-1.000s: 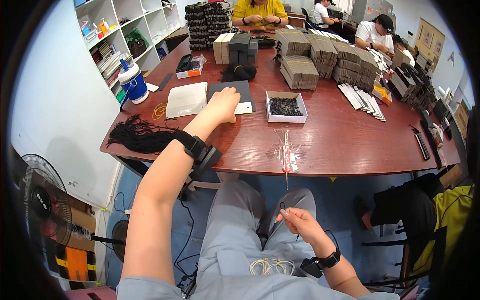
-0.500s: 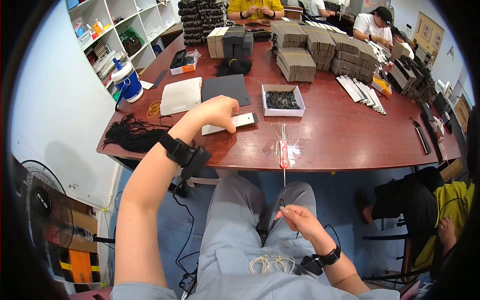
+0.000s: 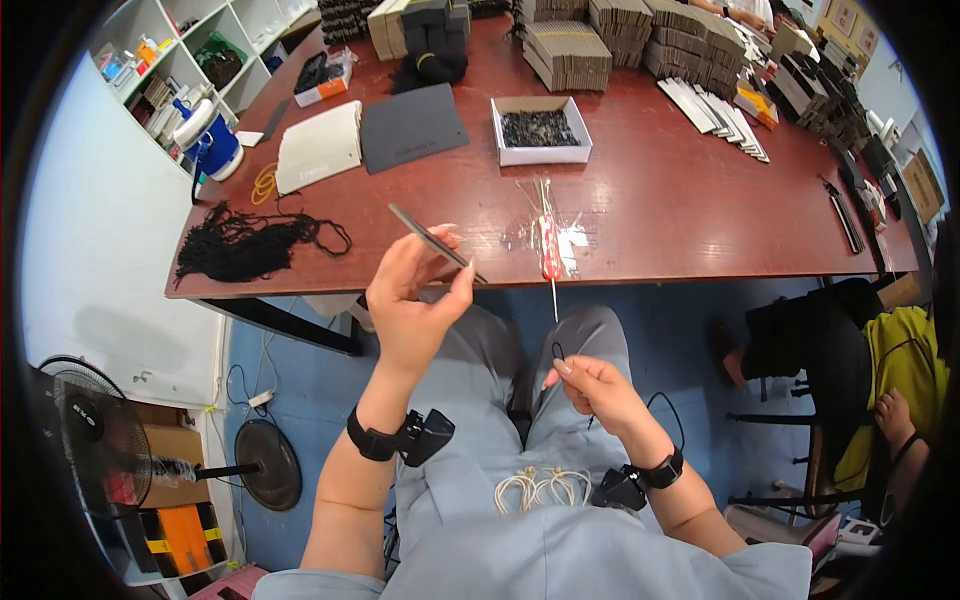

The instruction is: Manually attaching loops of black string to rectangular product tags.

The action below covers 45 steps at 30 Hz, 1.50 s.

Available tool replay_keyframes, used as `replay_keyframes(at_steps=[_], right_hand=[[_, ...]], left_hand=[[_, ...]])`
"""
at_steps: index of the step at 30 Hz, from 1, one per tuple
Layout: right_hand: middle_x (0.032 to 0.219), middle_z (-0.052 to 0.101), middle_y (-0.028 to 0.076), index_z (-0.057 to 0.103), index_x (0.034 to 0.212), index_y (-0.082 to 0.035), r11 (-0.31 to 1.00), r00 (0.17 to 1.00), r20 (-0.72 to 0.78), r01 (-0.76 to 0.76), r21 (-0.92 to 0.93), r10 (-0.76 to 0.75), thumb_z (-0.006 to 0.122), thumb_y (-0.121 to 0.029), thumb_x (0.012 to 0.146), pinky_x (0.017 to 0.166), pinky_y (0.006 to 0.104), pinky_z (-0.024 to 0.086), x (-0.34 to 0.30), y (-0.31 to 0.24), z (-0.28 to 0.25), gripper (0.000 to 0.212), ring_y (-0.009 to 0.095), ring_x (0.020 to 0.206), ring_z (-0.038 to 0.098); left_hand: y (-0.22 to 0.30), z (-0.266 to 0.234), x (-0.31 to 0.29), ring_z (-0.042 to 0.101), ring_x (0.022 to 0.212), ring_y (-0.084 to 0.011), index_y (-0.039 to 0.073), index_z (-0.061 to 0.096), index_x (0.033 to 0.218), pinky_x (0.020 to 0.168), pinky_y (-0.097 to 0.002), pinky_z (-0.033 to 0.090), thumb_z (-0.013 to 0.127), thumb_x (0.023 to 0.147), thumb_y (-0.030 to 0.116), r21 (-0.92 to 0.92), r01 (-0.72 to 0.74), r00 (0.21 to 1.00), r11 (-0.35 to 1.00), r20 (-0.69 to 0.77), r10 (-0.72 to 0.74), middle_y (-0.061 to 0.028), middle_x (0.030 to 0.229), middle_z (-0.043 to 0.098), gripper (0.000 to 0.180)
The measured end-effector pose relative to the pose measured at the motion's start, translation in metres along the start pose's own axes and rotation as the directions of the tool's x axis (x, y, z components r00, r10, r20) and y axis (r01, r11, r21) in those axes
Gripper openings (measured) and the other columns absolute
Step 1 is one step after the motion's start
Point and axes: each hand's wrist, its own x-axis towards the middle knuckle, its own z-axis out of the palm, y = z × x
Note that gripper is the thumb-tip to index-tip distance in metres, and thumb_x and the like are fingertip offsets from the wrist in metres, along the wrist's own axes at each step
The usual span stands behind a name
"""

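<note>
My left hand [image 3: 410,300] is raised just in front of the table edge. Its thumb and fingers pinch a thin, stiff card tag [image 3: 428,236], seen nearly edge-on, so its faces hardly show. Over my lap, my right hand [image 3: 602,392] is closed on a black cord [image 3: 558,350]; a small loop sticks up from the fingertips. Between and beyond the hands, a red-handled tool [image 3: 549,250] with a thin metal shaft is fixed to the tabletop under clear tape. Its shaft points over the edge toward me. A heap of black cords [image 3: 235,245] lies at the table's left.
A white box [image 3: 545,156] of small black pieces stands beyond the tool. Beige sheets [image 3: 318,150] and dark grey sheets [image 3: 412,130] lie left of it. Stacked cards [image 3: 568,60] fill the back. White strips [image 3: 705,108] lie to the right. A fan [image 3: 95,440] stands at left; another person sits at right.
My left hand has lifted the card tag off the table, drawn it back toward me and tilted it. My right hand stays over my lap with the cord loop. The view has tipped downward.
</note>
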Motion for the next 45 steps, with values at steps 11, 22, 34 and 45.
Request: replay_keyframes(at_steps=[11,22,34,45], right_hand=[[0.047,0.028,-0.011,0.057,0.079,-0.007,0.999,0.986,-0.158,0.048,-0.023,-0.051,0.043,-0.029,0.087,0.036,0.0179,0.014,-0.001,0.003,-0.005,0.028,0.0,0.04,0.02],[0.048,0.028,-0.011,0.057,0.081,-0.006,0.998,0.985,-0.163,0.058,-0.015,-0.06,0.043,-0.029,0.087,0.036,0.0174,0.015,-0.004,0.005,-0.005,0.028,0.0,0.04,0.02],[0.047,0.028,-0.011,0.058,0.08,-0.007,0.998,0.986,-0.152,0.062,-0.023,-0.065,0.042,-0.028,0.087,0.037,0.0172,0.014,-0.005,0.006,-0.002,0.027,-0.001,0.04,0.019],[0.063,0.053,0.004,0.059,0.082,-0.001,0.635,0.827,0.065,0.476,-0.609,-0.558,0.047,-0.015,0.084,0.053,0.0228,0.038,0.001,-0.039,0.014,0.018,0.008,0.058,0.045]], left_hand=[[0.009,0.034,-0.069,0.054,0.071,-0.0279,-0.002,0.055,0.091,0.061,-0.0303,0.046,0.065,0.056,0.008,0.547,-0.147,0.96,0.824,0.278,-0.014,-0.0137,0.083,0.053,0.038],[-0.003,0.044,-0.088,0.053,0.066,-0.0216,-0.003,0.055,0.096,0.055,-0.028,0.047,0.064,0.056,0.013,0.693,-0.228,0.972,0.684,0.198,0.123,-0.0096,0.08,0.052,0.043],[0.01,0.043,-0.08,0.051,0.061,-0.0202,-0.001,0.056,0.095,0.053,-0.0281,0.044,0.065,0.055,0.011,0.745,-0.179,0.982,0.642,0.175,0.071,-0.0077,0.075,0.05,0.043],[-0.012,0.049,-0.062,0.053,0.066,-0.0229,-0.002,0.055,0.093,0.056,-0.0297,0.044,0.066,0.058,0.014,0.746,-0.204,0.979,0.634,0.167,0.119,-0.0083,0.078,0.05,0.039]])
